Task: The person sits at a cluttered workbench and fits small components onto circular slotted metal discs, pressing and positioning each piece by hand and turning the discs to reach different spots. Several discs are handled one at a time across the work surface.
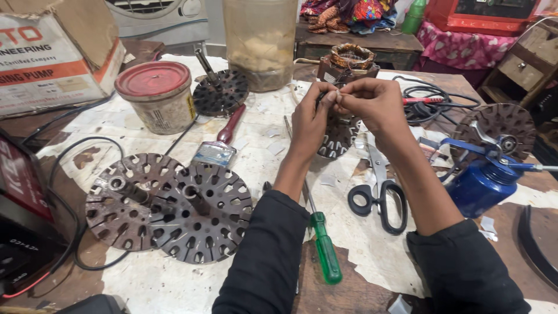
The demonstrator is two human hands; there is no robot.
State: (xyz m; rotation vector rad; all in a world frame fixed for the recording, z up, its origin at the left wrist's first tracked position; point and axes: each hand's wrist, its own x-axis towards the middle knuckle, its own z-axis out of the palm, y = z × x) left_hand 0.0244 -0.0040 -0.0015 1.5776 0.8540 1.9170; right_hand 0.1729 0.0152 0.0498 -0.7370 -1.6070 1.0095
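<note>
Above a slotted rotor disc (pixel 338 136), left hand (pixel 311 119) and right hand (pixel 375 102) are pinching a small pale strip (pixel 337 95) together at fingertip level, scissors (pixel 379 192) lying just below the right wrist.

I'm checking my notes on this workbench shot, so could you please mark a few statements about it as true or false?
1. Both hands meet at the fingertips, pinching a small pale piece above a slotted metal disc. True: the left hand and right hand pinch it over the slotted metal disc.
2. The green-handled screwdriver is gripped in the right hand. False: the green-handled screwdriver lies on the table, untouched.
3. Black-handled scissors lie beside the right forearm. True: the black-handled scissors rest there.
4. The red-lidded tin stands open. False: the red-lidded tin has its lid on.
5. The blue oil can lies left of the hands. False: the blue oil can is to their right.
</note>
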